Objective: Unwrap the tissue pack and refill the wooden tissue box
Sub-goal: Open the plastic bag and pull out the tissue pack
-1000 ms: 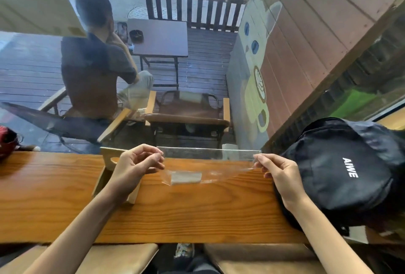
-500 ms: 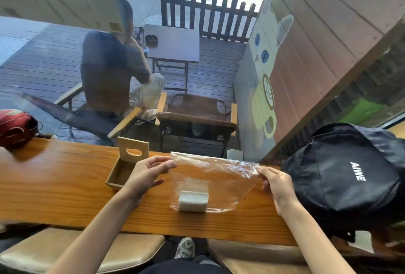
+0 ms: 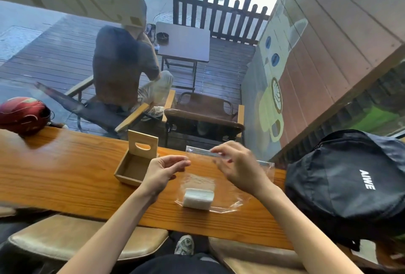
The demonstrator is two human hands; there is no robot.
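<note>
While a long plank of glossy, orange-stained wood is serving as the counter (image 3: 65,177), a black nylon backpack (image 3: 350,184) with white lettering is slumping on its right end, soft and rounded. At the far left edge a red, dome-shaped helmet (image 3: 22,113) is sitting against the window glass. Between them, a small rectangular wooden tissue box (image 3: 133,168) of pale, unvarnished board is standing open, its lid tilted up at the back with an oval slot cut through it; the inside is showing bare.

Just right of the box, a clear, crinkly plastic wrapper (image 3: 221,188) is lying partly on the counter and rising toward the window, its stiff top strip lifted above the wood. Inside its lower part a compact white block of folded tissues (image 3: 198,198) is resting on the counter, near the front edge and between the two forearms.

The left hand (image 3: 162,173) is hovering beside the box, fingers loosely curved and its grip spread, holding nothing. The right hand (image 3: 238,164) is blurring over the wrapper's upper edge; its fingertips are lying at the top strip, but I cannot tell whether the grip is pinching the plastic or merely close to it.
</note>
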